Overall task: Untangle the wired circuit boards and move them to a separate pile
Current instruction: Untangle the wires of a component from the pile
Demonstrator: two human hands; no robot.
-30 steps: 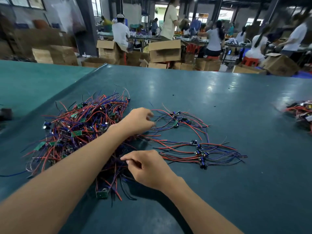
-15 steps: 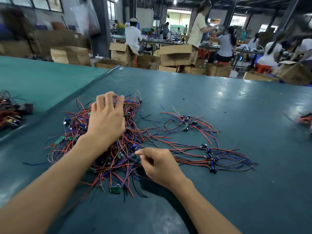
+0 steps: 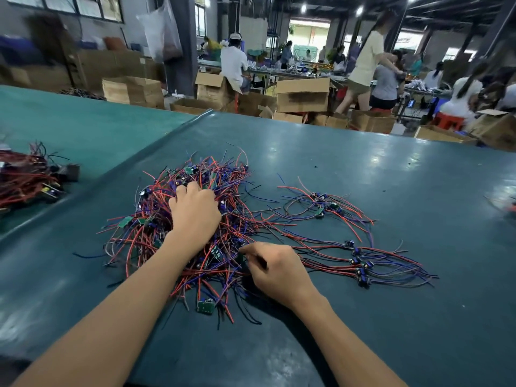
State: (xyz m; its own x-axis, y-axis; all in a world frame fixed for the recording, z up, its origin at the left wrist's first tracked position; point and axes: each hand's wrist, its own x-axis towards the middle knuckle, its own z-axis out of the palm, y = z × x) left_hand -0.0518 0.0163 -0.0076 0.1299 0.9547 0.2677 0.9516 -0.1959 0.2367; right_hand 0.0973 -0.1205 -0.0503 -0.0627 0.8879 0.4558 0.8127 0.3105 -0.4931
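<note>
Green table in view, worker seated at its near edge. Tangled pile of red and blue wires with small green circuit boards is seen left of table centre. Left hand is laid on top of the pile, knuckles up, fingers curled down into the wires and grasping a clump; fingertips are hidden among the strands. Right hand is placed at the pile's 4 o'clock edge, thumb and forefinger pinched together on strands there; which single wire is held cannot be told. One green board is noted lying flat at the pile's 6 o'clock edge, wires trailing from it. At 3 o'clock of the pile, a separated row of boards is laid out with wires running roughly parallel. A looser group is seen at 2 o'clock, between the row and the far table edge. Strands from both groups reach back toward the pile. On the adjoining table at 9 o'clock, another wire bundle is recorded, mostly red. Cardboard boxes and several people at benches are seen at 12 o'clock, blurred.
</note>
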